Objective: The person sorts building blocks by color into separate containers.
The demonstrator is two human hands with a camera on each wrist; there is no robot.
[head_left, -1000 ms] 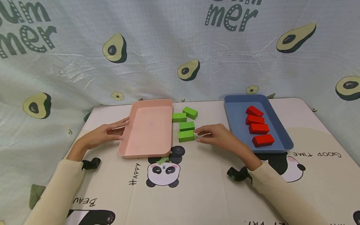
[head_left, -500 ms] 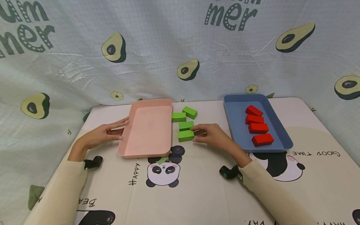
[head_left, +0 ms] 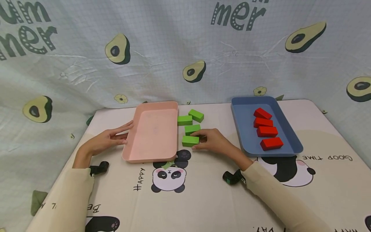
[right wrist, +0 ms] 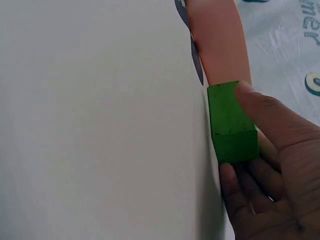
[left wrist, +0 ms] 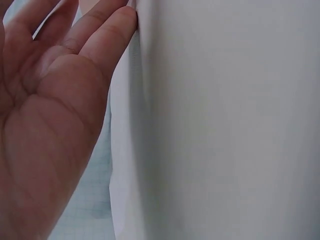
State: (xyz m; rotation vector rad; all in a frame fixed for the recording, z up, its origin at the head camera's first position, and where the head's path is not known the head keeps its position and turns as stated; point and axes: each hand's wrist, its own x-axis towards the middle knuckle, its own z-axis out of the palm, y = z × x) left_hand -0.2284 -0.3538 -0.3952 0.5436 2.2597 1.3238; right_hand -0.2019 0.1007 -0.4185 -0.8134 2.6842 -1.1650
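Observation:
At the left edge of a shallow pink tray (head_left: 155, 133), my left hand (head_left: 102, 141) rests with extended, slightly spread fingers touching the wall. The left wrist view also shows this hand (left wrist: 57, 110), its palm bare. My right hand (head_left: 215, 141) pinches the nearest green block (head_left: 190, 141) between thumb and fingers. Close up in the right wrist view, this green block (right wrist: 231, 122) lies on the cloth with the thumb on one side and curled fingers at the other. Behind it are more green blocks: one (head_left: 192, 129) just beyond the fingers, another (head_left: 184, 120) beside the tray, and one (head_left: 196, 116) farthest back.
A blue tray (head_left: 244, 129) stands right of the right forearm, holding several red blocks (head_left: 271, 143) in a column. A printed cloth (head_left: 203, 199) covers the table. Patterned fabric (head_left: 156, 77) hangs behind the table's back edge. Each wrist wears a small black camera (head_left: 232, 177).
My right hand has moved left from beside the green blocks and taken hold of the nearest one, which has shifted slightly left and toward me. The left hand keeps its place on the pink tray.

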